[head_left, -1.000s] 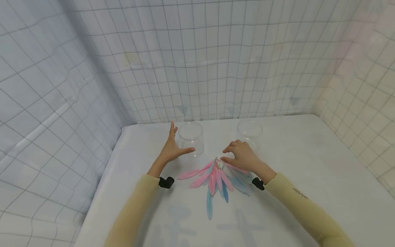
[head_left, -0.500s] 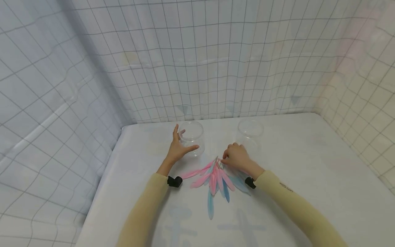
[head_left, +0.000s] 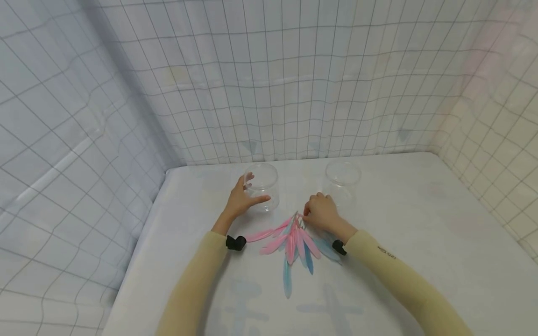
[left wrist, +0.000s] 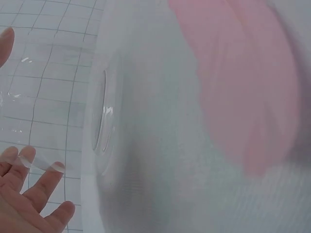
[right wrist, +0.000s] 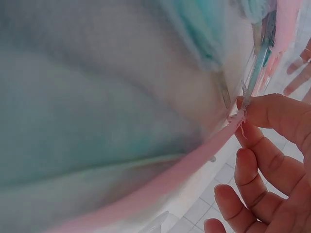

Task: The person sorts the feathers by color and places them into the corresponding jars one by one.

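A pink feather [right wrist: 170, 174] is now pinched near its quill by the thumb and forefinger of the right hand [head_left: 322, 212], where a second ago those fingers hung apart above the pile; to my eye, that one feather is now held, though perhaps not yet lifted clear. It lies at the right side of the bunch, its vane running back toward the wrist, a little fluff bristling at the fingertips; the other three fingers are loosely bent and seem to hold nothing. Around it, the pink and blue feathers [head_left: 290, 247] spread like a fan in mid-table, quills gathered toward the far edge, tips toward the near one, with one long blue feather [head_left: 287, 282] poking out furthest. The left hand [head_left: 239, 200] has drawn in closer too: its thumb and fingers curve widely round the left jar [head_left: 269, 191], which I take as steadying it; how firmly, I can't tell. That clear jar stands upright near the table's far edge, its twin, the right jar [head_left: 343, 179], well apart toward the far right corner. Behind the white table [head_left: 420, 242] hangs gridded cloth [head_left: 294, 84].
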Motion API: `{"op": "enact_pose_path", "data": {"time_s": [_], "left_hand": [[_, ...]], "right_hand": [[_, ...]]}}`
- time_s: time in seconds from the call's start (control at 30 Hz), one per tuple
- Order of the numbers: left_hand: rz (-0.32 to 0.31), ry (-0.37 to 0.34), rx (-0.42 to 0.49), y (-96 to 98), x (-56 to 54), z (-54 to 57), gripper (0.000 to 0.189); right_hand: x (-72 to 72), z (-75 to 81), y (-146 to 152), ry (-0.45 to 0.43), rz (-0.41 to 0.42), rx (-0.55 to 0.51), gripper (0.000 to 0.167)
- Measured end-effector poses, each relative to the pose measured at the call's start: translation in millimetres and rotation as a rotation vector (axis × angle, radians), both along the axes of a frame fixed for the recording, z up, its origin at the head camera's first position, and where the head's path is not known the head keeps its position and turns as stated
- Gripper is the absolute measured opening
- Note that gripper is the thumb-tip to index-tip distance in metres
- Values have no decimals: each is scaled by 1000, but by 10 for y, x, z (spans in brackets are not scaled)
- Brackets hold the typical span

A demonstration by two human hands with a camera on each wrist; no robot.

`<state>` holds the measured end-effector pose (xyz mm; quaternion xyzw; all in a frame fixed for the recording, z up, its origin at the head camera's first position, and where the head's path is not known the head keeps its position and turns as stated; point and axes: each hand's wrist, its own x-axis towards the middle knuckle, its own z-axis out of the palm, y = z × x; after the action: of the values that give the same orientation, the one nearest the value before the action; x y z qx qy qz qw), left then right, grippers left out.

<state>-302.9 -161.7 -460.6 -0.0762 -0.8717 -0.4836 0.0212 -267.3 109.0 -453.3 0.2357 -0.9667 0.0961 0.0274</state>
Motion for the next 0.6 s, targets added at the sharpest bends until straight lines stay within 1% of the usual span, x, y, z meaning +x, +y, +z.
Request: {"op": "enact_pose_path", "data": {"time_s": [0.17, 0.3, 0.37, 0.47, 0.6], "left_hand": [[-2, -11, -18, -2, 1, 15, 108], [2, -6, -20, 9, -1, 10, 107], [0, -3, -20, 12, -2, 7, 107], [-3, -2, -15, 9, -3, 7, 107], [-2, -2, -6, -2, 1, 8, 108]], "right_hand": [[-12, 10, 20, -16, -22, -22, 13], [-14, 53, 74, -36, -44, -98, 12], [-9, 101, 106, -41, -55, -156, 11], [13, 219, 144, -38, -59, -266, 10], [27, 384, 163, -17, -44, -421, 9]]}}
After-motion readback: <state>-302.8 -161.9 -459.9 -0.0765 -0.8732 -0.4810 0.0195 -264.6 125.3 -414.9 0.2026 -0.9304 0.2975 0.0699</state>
